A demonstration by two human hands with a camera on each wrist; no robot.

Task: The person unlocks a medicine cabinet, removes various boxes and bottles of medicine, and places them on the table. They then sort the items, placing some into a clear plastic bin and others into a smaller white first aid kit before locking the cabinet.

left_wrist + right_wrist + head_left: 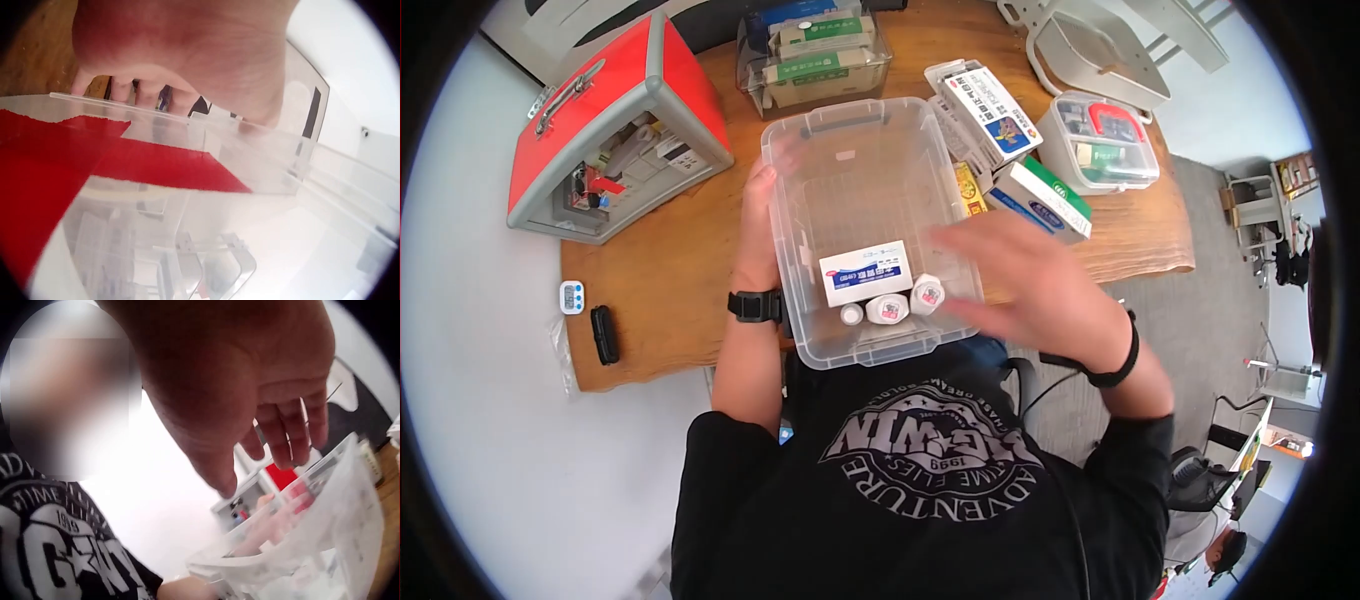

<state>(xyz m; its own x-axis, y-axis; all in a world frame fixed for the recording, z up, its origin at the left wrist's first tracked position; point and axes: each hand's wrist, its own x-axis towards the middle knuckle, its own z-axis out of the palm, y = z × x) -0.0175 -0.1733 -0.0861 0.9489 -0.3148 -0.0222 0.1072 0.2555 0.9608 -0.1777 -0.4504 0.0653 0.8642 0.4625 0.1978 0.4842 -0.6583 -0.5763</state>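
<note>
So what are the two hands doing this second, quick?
Left hand: holding the clear plastic storage bin by its side.
Right hand: open and empty, over the bin's other side.

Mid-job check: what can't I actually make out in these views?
Clear tub: lower part cut off by the right wrist view's bottom edge.
Left hand: fingertips obscured by the tub's rim, left wrist view.
Right hand: fingers motion-blurred, head view.
White box: small print too tiny, head view.
Red case: items inside too small to identify, head view.

Left hand [757, 232] holds clear bin [880, 185]; box [865, 273], bottles [888, 309] inside. Right hand [1032, 280] blurred.
</note>
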